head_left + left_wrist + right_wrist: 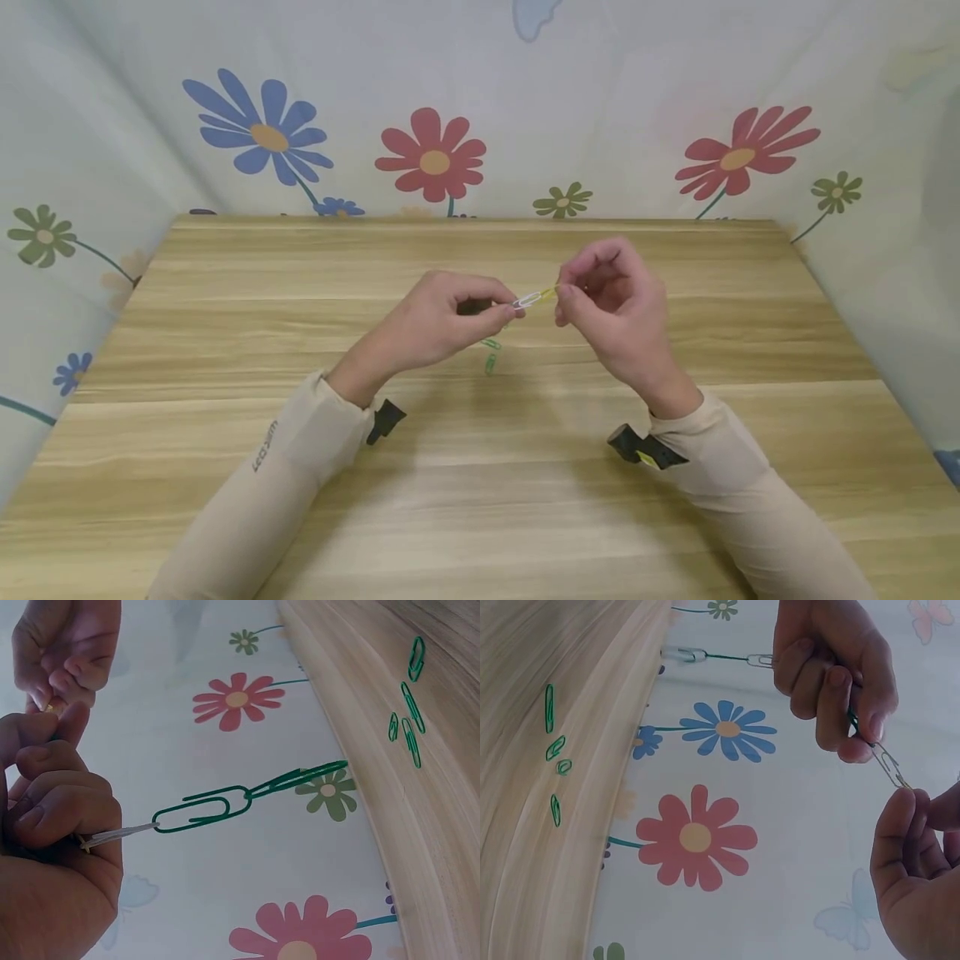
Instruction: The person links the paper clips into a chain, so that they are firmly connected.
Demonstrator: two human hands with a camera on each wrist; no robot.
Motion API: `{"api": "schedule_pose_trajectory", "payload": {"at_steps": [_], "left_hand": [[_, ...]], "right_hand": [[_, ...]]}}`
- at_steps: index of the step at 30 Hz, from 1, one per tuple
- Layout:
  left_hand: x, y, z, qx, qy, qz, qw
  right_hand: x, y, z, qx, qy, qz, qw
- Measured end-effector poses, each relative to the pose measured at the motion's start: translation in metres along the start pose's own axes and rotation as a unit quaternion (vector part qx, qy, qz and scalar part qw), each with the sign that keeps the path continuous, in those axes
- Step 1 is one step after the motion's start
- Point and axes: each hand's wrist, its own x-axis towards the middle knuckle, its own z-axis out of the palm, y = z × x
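Blue, red and green flowers decorate the pale sheet (600,92) behind a wood-grain table (480,517), and above that table the white paper clip (529,299) spans the gap between two hands. The left hand (442,321) pinches one end of it between thumb and fingertips; the right hand (622,312) pinches the yellow paper clip (549,292) that meets its other end, though whether their loops are linked is too small to tell. From the left hand's curled fingers a pale clip (120,835) runs into a green clip (201,810), with another green one beyond it, trailing toward the table, where loose green clips (411,742) lie scattered. These clips should prove very light, springy but fairly stiff, their thin wire smooth enough to slip; a fingertip pinch across the flat sides near a rounded end seems best, leaving the facing loop free. In the head view, the white clip's long axis slants gently upward from left to right, and the yellow clip roughly continues that line
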Motion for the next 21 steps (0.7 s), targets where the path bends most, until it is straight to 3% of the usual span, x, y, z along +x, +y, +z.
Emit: {"api": "schedule_pose_trajectory", "payload": {"at_steps": [6,10,16,21], "left_hand": [[0.002,-0.001,0.0,0.007,-0.013,-0.008,0.9999],[0.003,-0.008,0.002,-0.006,-0.046,-0.018,0.9988],[0.007,-0.019,0.013,-0.078,-0.126,-0.037,0.9884],[0.008,-0.02,0.019,-0.129,-0.161,-0.014,0.9784]], "right_hand": [[0.003,-0.003,-0.002,0.009,0.012,-0.009,0.9998],[0.004,-0.007,-0.001,0.003,0.004,-0.009,0.9999],[0.002,-0.013,-0.001,-0.006,-0.014,-0.011,0.9998],[0.001,-0.017,-0.002,-0.009,-0.029,-0.02,0.9993]]}}
